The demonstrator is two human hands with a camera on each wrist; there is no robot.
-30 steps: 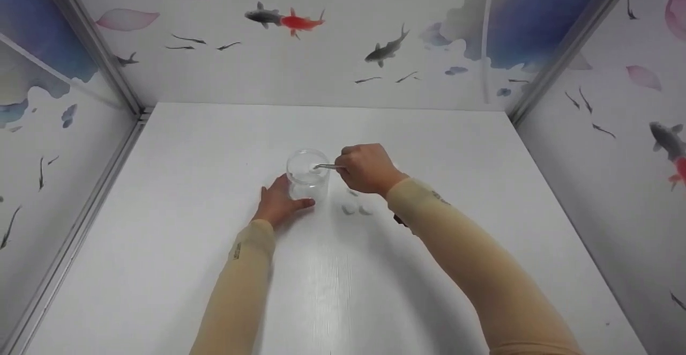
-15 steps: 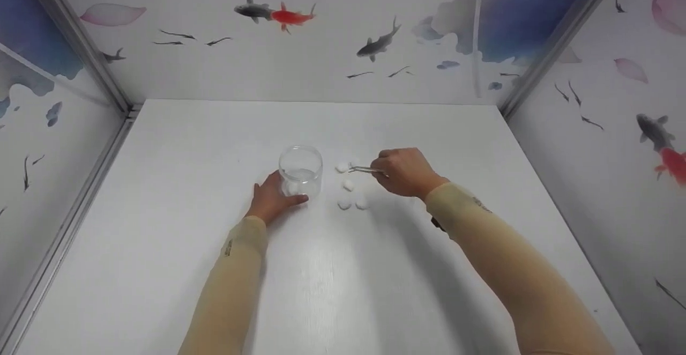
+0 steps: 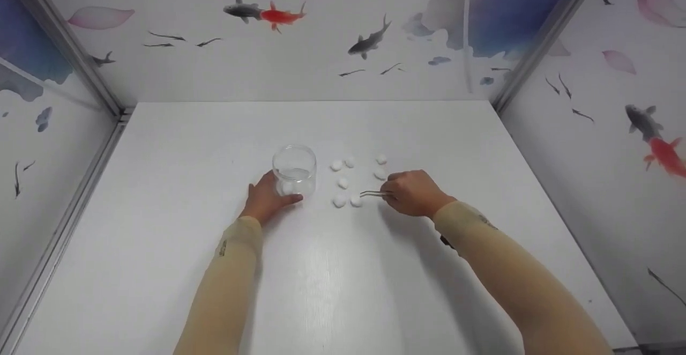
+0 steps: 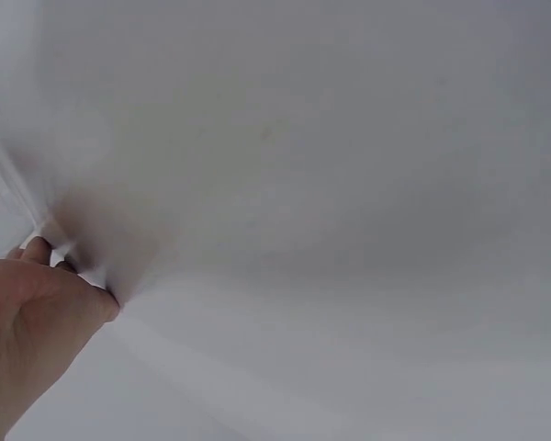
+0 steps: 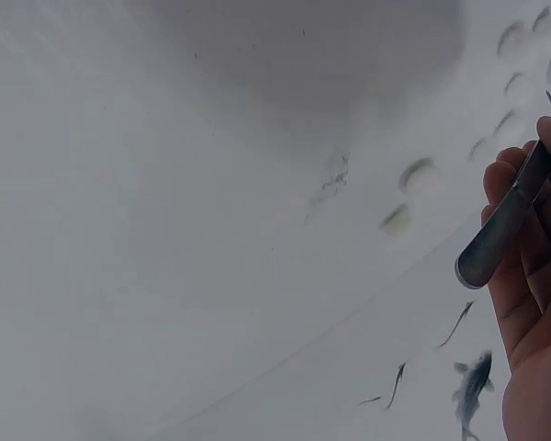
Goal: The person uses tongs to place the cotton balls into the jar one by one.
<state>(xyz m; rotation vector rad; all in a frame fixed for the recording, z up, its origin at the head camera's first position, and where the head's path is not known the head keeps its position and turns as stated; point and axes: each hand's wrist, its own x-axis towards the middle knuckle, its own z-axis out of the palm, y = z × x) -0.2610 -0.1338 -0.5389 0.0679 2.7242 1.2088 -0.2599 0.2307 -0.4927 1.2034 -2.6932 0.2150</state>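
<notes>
A clear round jar [image 3: 309, 181] stands on the white table, with a white cotton ball [image 3: 288, 187] visible low inside it. My left hand [image 3: 266, 199] grips the jar's near left side, thumb along the front; the left wrist view catches that hand [image 4: 37, 317] at its left edge. Metal tweezers [image 3: 374, 193] are pinched in my right hand [image 3: 415, 193], pointing left. Their tips are right at the nearest right cotton ball [image 3: 356, 201]. In the right wrist view the broad end of the tweezers [image 5: 500, 234] lies across the curled fingers.
Several other cotton balls lie right of the jar, including one at the front [image 3: 338, 201], one mid-row [image 3: 342, 183] and one behind the right hand [image 3: 381, 159]. Printed panels with fish [image 3: 367, 44] enclose the white table [image 3: 321, 269] at the back and sides.
My right hand has swung from the jar's mouth out to the right, then toward me, bringing the tweezers to a front cotton ball. The left hand stays on the jar; the head view shifts slightly.
</notes>
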